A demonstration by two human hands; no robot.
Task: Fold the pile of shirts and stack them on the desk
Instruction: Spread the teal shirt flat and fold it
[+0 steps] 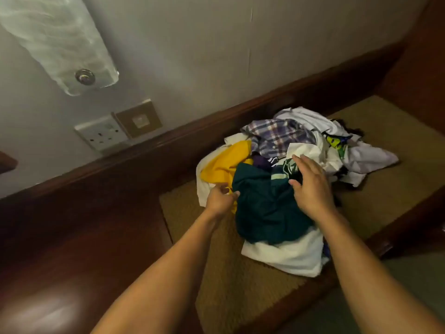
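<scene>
Nearest to us, our two bare forearms reach up from the lower edge toward the pile of shirts (284,189), which lies unfolded on a woven tan mat (231,285). To the left of the mat runs a dark wooden surface (72,237) with a sheen of light on it.

Our left hand (220,201) sits at the pile's left edge with its fingers curled, and it pinches a fold of the yellow shirt (226,165) just where that cloth meets the teal shirt (265,213). Our right hand (310,186) is spread wide over the upper part of the teal shirt, fingers straight and apart and holding nothing. We cannot tell whether the palm presses on the cloth or only hovers close above it.

The teal shirt lies crumpled on top at the near side, and a white shirt (284,259) sticks out from under it toward us. Beyond our hands we see a purple plaid shirt (281,136), then more white cloth (310,119) and a bit of green and yellow print (336,141) at the far right of the heap.

Behind the pile a dark wooden rail (192,131) runs along the pale wall (216,44). On that wall, to the left, we see a white socket (103,133) touching a brass plate (139,121), and above them a frosted glass panel (55,39).
</scene>
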